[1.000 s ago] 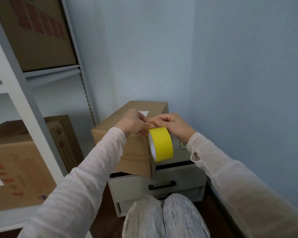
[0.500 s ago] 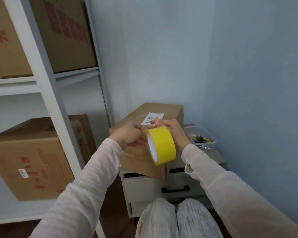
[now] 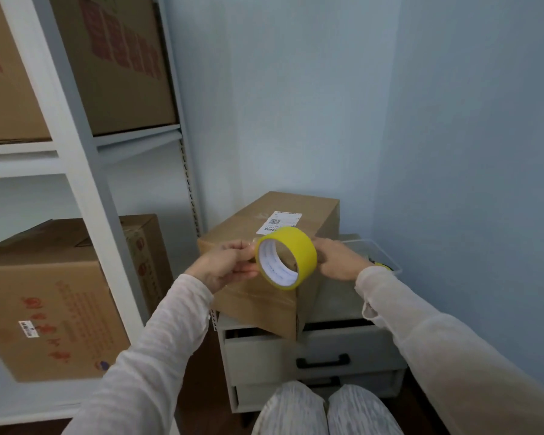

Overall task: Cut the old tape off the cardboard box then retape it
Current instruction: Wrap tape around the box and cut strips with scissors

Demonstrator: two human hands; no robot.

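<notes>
Glossy yellow plastic tape roll [image 3: 288, 257] before a matt brown cardboard box [image 3: 264, 296].

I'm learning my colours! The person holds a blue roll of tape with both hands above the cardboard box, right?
Not quite. The head view shows the roll of tape is yellow, not blue. The left hand and right hand do hold it above the cardboard box.
</notes>
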